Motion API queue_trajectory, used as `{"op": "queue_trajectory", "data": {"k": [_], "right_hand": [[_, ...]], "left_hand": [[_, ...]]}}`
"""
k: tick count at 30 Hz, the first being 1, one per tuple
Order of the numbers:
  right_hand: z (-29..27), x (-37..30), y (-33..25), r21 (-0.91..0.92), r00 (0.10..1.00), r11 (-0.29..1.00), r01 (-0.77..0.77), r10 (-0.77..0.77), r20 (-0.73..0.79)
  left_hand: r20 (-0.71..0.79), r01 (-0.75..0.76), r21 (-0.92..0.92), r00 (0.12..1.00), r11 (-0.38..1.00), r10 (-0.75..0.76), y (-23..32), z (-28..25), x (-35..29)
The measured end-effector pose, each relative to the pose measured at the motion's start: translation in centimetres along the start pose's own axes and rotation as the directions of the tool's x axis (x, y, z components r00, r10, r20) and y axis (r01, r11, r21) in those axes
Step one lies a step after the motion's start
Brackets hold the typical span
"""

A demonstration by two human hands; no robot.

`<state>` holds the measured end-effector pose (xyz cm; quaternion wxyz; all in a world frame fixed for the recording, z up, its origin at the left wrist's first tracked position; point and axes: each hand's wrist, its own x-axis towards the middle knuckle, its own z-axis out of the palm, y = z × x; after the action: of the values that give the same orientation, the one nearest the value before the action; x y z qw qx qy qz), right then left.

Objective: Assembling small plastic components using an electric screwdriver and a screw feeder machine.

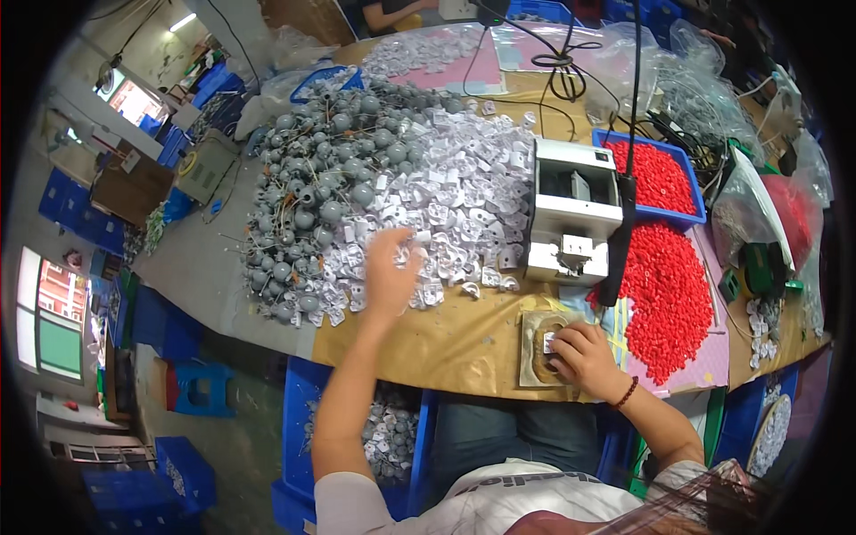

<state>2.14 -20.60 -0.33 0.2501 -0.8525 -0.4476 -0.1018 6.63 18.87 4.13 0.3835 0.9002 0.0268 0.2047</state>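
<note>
Right hand is curled, fingertips at a small white plastic piece just to its left, over a square fixture block; firm pinch unconfirmed. Left hand, farther from that piece, meets white plastic housings; finger closure cannot be told.

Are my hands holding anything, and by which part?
Right hand seems to hold a white piece by its right edge; the left hand is too blurred to tell.
</note>
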Motion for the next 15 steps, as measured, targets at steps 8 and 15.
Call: {"op": "queue_trajectory", "data": {"k": [8,15], "right_hand": [[1.6,-0.5,0.6,0.108,0.992,0.992,-0.069,0.079,-0.096],[1.9,-1.7,1.3,0.31,0.961,0.935,-0.172,0.228,-0.158]], "left_hand": [[-0.455,0.341,0.743,0.888,0.576,0.062,-6.9,-9.6,14.4],[-0.242,0.094,0.321,0.97,0.942,-0.014,-8.1,-12.0,17.2]]}}
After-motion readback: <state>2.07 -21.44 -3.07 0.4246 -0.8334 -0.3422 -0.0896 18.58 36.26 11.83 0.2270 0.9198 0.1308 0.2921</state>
